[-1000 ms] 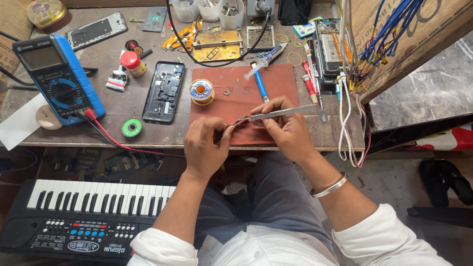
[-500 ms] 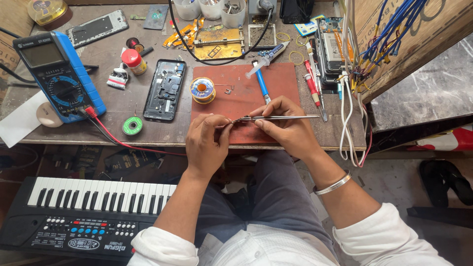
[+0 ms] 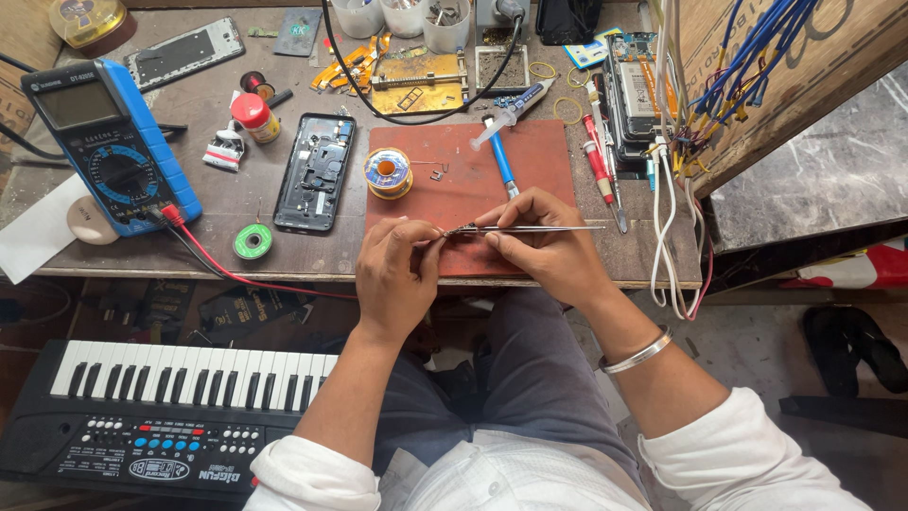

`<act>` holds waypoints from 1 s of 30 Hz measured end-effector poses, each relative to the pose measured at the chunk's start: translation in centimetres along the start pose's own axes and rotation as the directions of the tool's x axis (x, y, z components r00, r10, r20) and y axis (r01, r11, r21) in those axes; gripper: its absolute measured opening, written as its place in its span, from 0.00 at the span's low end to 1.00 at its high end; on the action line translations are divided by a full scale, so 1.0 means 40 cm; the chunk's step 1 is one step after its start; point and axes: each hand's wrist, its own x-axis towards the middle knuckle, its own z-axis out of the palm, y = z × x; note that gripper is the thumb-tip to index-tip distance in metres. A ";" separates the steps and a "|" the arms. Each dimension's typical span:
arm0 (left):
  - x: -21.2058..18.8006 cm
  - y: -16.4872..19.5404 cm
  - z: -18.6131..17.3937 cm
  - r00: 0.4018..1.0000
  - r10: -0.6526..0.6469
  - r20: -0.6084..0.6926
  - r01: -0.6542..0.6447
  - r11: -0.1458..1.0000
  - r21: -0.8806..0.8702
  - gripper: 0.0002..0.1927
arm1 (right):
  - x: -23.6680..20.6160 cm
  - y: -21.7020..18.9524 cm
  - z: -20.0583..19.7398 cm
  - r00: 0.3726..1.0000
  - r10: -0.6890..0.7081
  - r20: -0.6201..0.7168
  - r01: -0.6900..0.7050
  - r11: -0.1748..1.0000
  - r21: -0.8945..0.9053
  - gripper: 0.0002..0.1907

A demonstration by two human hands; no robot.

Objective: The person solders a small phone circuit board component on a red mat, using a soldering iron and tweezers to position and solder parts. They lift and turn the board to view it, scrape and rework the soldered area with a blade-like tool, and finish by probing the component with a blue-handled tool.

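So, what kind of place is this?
Most likely a small electronics repair bench. A blue multimeter and an opened phone lie on the worn table, and the right hand holds tweezers.

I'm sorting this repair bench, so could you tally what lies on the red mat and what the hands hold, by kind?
Tweezers, in the right hand, tips meeting the left hand: 1
Solder wire spool: 1
Blue-barrelled syringe: 1
Small loose part on the red mat: 1
Total: 4
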 end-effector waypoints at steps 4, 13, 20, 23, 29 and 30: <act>0.000 -0.001 0.000 1.000 0.008 -0.001 -0.008 1.000 0.002 0.14 | 0.001 0.001 0.004 1.000 0.024 -0.001 -0.024 1.000 0.016 0.07; -0.002 -0.004 0.000 1.000 0.011 0.008 -0.011 1.000 0.001 0.14 | -0.002 -0.011 0.009 1.000 -0.007 0.022 0.006 1.000 0.021 0.07; -0.002 -0.002 0.000 1.000 0.008 0.021 -0.008 1.000 0.003 0.14 | 0.001 -0.007 0.009 1.000 0.011 0.008 -0.011 1.000 0.008 0.07; -0.001 -0.003 -0.001 1.000 0.006 0.024 -0.006 1.000 0.002 0.14 | 0.004 -0.002 0.006 1.000 0.020 -0.003 -0.020 1.000 0.003 0.08; -0.004 -0.005 -0.001 1.000 -0.002 0.019 0.002 1.000 -0.004 0.13 | 0.000 -0.003 0.004 1.000 0.018 -0.014 -0.018 0.999 -0.035 0.08; -0.004 -0.005 -0.001 1.000 -0.002 0.019 0.002 1.000 -0.003 0.13 | -0.001 -0.004 0.005 1.000 0.017 -0.007 -0.017 1.000 -0.021 0.07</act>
